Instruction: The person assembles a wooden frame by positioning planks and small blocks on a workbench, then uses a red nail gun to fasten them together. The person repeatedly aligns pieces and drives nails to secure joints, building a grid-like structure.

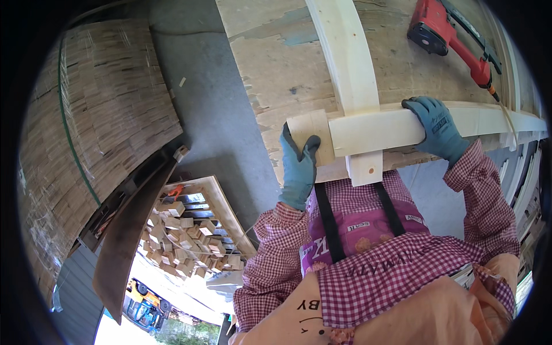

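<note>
My left hand [298,172], in a blue-grey work glove, grips a short pale wood block [313,133], its thumb over the block's face. The block butts against the left end of a long pale board [376,133] that runs left to right. My right hand [438,127], gloved alike, is wrapped over that board with the fingers at its far edge. Other long boards [345,52] lie crosswise beneath it, running away from me. A board end with a knot [366,168] sticks out on my side of the crossing.
A worn plywood tabletop [287,86] lies under the boards. At its far right rests a red air nailer [445,37] with a hose [509,123]. To the left stand a wrapped wood stack [109,92] and a crate [221,192] with many small wood blocks [187,241].
</note>
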